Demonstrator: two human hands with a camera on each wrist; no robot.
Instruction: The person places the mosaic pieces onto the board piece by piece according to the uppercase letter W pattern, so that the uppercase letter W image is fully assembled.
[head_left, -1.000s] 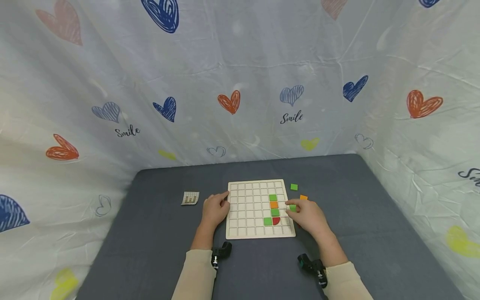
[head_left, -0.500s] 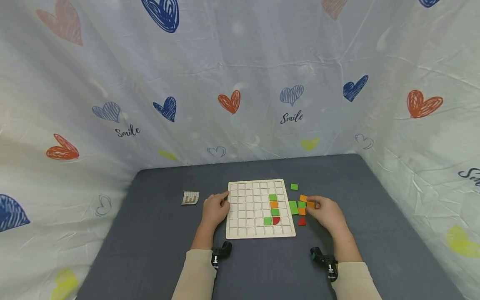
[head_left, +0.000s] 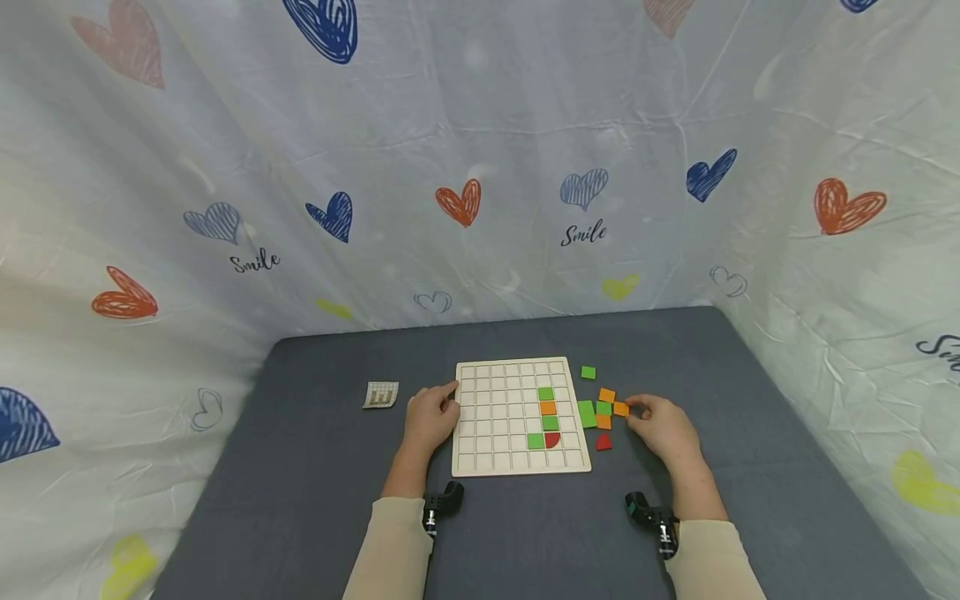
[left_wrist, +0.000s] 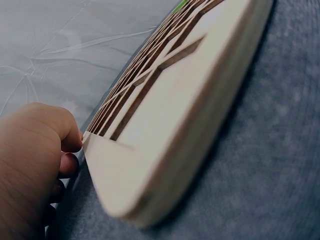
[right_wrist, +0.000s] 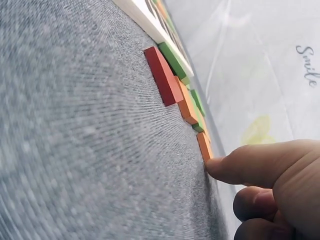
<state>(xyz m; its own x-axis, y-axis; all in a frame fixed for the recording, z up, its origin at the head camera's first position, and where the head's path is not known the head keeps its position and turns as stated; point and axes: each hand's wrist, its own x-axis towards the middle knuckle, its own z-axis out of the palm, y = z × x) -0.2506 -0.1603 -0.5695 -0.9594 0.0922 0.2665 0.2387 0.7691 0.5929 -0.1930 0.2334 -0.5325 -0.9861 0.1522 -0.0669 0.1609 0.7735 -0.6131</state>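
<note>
A pale wooden grid board (head_left: 495,467) lies on the dark cloth, with green, orange and red tiles set in some cells. At its left edge my left hand (head_left: 430,423) rests, the index fingertip touching the edge near the far corner. My right hand (head_left: 667,429) is to the right of the board, thumb and index finger right at the outer end of an orange tile (head_left: 621,409). In the right wrist view a fingertip meets the end of that orange tile (right_wrist: 204,146). The board's near corner fills much of the left wrist view.
Beside the board's right edge lie a larger green tile (head_left: 587,414), other orange and green tiles, and a red quarter-round tile (head_left: 603,442). A single green tile (head_left: 588,372) sits farther back. Left of the board is a small printed card (head_left: 380,395).
My right hand has moved right, off the board's right edge and past the loose tiles, to the outermost orange tile. The left hand and the board have stayed in place.
</note>
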